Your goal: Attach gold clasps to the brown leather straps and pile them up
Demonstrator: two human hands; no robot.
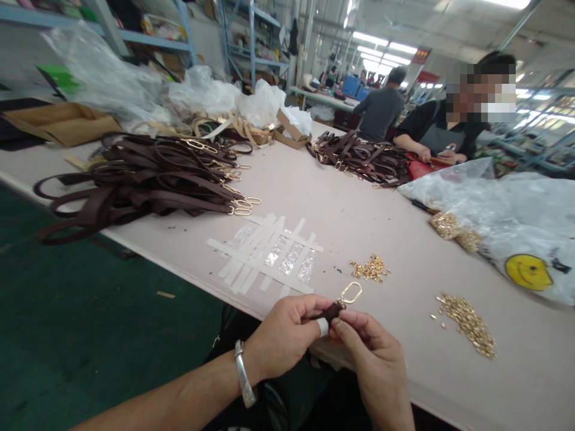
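Observation:
Between my two hands, at the table's near edge, is the end of a dark brown leather strap [331,312] with an oval gold ring [351,293] standing out from it. My left hand [290,329] pinches the strap from the left, with white tape around its thumb. Fingertips of my right hand [371,344] close on the strap's end just below the ring; any small part between them is hidden. Beyond my hands lies a small heap of gold hardware pieces [372,269]. A second heap of gold pieces [469,326] is further right.
Brown straps with gold rings [153,173] are piled at left, and another strap pile [359,157] lies at the back. Tape strips [269,254] cross the table [309,197]. Plastic bags [507,227] lie right, beside a co-worker [449,129]. A cardboard box [63,123] sits back left.

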